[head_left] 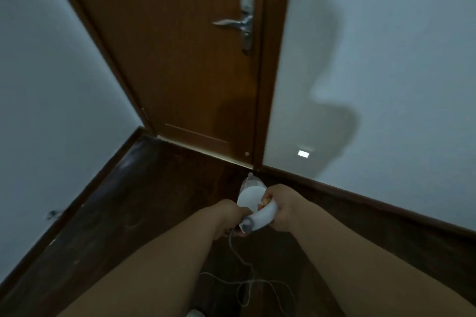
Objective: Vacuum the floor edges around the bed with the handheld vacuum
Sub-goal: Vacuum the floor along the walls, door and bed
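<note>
A white handheld vacuum (251, 195) points down and away from me, its nozzle near the floor corner below the door. My right hand (282, 209) grips its curved white handle. My left hand (229, 216) holds the rear end of the vacuum, where the grey cord comes out. The cord (244, 283) trails down and lies in loops on the dark wooden floor (144, 200). No bed is in view.
A closed brown wooden door (185, 59) with a metal lever handle (239, 23) stands straight ahead. White walls flank it, with a dark skirting board (360, 200) along the floor. A small lit rectangle (304, 154) sits low on the right wall.
</note>
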`<control>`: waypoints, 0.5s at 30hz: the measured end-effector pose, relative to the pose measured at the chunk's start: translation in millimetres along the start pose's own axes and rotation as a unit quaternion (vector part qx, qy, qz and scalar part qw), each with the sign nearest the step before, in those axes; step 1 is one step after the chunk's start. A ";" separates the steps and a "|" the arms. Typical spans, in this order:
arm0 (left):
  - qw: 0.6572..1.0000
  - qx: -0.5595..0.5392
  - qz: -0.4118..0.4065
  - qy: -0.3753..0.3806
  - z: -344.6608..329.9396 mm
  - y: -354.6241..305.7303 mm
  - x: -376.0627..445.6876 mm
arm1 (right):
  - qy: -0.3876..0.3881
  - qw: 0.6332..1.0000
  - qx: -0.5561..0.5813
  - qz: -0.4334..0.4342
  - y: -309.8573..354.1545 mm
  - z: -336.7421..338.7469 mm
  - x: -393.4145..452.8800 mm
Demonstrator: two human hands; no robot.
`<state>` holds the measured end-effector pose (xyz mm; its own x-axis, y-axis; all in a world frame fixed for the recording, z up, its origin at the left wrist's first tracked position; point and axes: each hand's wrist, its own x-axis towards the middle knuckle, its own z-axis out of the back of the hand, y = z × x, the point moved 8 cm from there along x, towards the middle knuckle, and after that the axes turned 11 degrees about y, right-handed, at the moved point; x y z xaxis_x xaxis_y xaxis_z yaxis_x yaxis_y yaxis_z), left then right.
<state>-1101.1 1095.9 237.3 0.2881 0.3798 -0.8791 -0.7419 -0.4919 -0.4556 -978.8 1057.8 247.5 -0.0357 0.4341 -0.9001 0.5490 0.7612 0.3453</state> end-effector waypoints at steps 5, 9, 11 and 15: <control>0.998 -0.056 -0.014 -0.021 108.8 48.1 -28.3 | 0.058 0.997 -0.054 0.010 2.6 -128.9 8.5; 0.995 -0.076 -0.028 -0.061 182.5 75.3 -45.0 | 0.116 0.985 -0.115 0.060 5.1 -216.0 20.2; 0.992 -0.094 -0.030 -0.075 213.3 88.2 -47.3 | 0.127 0.980 -0.138 0.062 6.4 -250.4 27.2; 0.984 -0.147 -0.028 -0.093 265.2 113.0 -47.8 | 0.137 0.976 -0.160 0.054 10.1 -308.9 41.2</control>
<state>-1359.3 1229.9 265.0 0.1877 0.5352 -0.8236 -0.5127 -0.6619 -0.5469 -1232.7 1232.1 295.9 -0.2389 0.5993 -0.7641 0.2752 0.7964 0.5386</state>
